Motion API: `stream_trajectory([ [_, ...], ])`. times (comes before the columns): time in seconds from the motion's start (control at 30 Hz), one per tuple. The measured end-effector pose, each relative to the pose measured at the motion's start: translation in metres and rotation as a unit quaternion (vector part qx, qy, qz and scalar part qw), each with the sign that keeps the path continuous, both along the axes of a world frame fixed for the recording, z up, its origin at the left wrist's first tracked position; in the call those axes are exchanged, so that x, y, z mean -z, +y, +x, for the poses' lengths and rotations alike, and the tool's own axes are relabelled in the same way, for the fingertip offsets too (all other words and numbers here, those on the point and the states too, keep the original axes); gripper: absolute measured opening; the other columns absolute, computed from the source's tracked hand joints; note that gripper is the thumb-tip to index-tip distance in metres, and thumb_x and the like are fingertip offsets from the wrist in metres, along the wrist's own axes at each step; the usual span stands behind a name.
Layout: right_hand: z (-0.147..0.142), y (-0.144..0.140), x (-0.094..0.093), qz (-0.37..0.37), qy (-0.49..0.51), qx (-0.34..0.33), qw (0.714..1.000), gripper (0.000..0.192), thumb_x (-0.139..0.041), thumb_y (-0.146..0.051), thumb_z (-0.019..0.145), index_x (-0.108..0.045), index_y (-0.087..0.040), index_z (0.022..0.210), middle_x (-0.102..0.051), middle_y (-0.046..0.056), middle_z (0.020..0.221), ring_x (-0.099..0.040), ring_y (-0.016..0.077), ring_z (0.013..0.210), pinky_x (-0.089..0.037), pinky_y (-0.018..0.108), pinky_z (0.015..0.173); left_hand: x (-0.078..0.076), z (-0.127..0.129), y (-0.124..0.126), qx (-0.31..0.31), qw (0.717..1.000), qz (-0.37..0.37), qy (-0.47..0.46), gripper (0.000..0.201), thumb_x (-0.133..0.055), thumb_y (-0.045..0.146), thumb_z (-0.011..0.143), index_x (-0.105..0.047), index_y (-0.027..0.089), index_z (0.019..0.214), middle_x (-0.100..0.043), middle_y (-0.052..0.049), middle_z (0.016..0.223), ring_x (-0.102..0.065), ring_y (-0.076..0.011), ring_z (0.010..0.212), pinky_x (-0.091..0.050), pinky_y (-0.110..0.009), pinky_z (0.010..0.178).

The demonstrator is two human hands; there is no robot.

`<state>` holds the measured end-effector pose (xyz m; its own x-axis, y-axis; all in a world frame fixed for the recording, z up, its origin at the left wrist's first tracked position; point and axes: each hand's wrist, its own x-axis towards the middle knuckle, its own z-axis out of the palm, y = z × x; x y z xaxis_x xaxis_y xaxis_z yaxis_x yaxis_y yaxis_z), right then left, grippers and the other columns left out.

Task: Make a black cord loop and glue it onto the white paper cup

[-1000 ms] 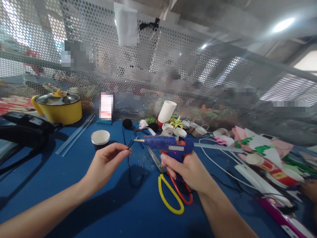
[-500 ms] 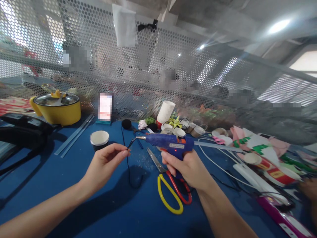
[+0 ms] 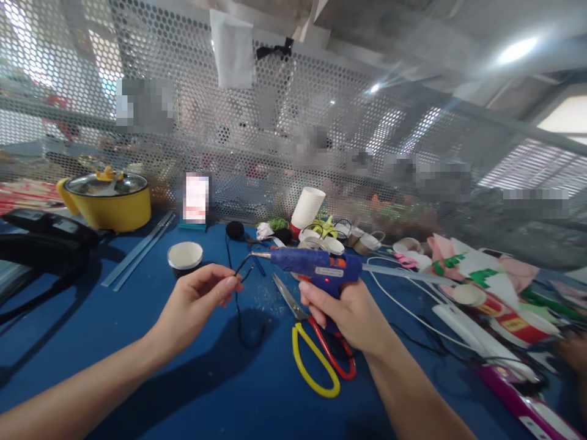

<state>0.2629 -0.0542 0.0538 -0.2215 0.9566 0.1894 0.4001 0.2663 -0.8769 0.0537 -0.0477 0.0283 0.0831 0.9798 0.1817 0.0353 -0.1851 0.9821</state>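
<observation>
My right hand [image 3: 339,305] is wrapped round the grip of a blue hot glue gun [image 3: 302,260], its small red light lit. A long clear glue stick [image 3: 403,272] sticks out of its back. Between thumb and fingertips, my left hand [image 3: 199,299] pinches a thin black cord [image 3: 243,264]. One end of the cord reaches up to the metal nozzle; another end angles off just below it. A length of black cord [image 3: 238,315] hangs under the fingers and curls on the table. Scissors [image 3: 314,351] with one yellow and one red handle lie beneath the glue gun.
A black-sided paper cup [image 3: 184,260] stands left, before a propped phone [image 3: 195,198]. Behind are a yellow electric pot [image 3: 107,201] and stacked white cups [image 3: 308,206]. On the right lie a white cable, a purple-ended device [image 3: 518,397] and paper scraps. Perforated metal screens the back.
The two cord ends at my left fingertips have spread apart, one at the nozzle and one lower. My left fingers have turned slightly; the glue gun has barely moved.
</observation>
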Motion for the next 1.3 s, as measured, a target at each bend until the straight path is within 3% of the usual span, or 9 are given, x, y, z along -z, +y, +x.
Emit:
stream_trajectory([
  [0.9, -0.0019, -0.0013, 0.0009, 0.003, -0.015, -0.018, 1.0, 0.029, -0.049, -0.035, 0.077, -0.05, -0.015, 0.056, -0.045, -0.004, 0.039, -0.042, 0.0069, 0.038, -0.038, 0.02, 0.043, 0.0043, -0.0008, -0.0018, 0.033, 0.994, -0.041, -0.091, 0.012, -0.061, 0.027, 0.07, -0.059, 0.015, 0.069, -0.061, -0.001, 0.064, -0.045, -0.0072, 0.052, -0.037, -0.02, 0.051],
  [1.3, 0.0002, 0.0008, 0.0005, 0.012, 0.005, 0.012, 1.0, 0.027, -0.051, -0.034, 0.076, -0.051, -0.015, 0.056, -0.045, -0.005, 0.038, -0.042, 0.0066, 0.037, -0.04, 0.02, 0.044, 0.0017, 0.0006, -0.002, 0.041, 0.99, -0.063, -0.12, 0.012, -0.062, 0.028, 0.069, -0.059, 0.016, 0.069, -0.062, 0.001, 0.064, -0.046, -0.0058, 0.051, -0.036, -0.019, 0.05],
])
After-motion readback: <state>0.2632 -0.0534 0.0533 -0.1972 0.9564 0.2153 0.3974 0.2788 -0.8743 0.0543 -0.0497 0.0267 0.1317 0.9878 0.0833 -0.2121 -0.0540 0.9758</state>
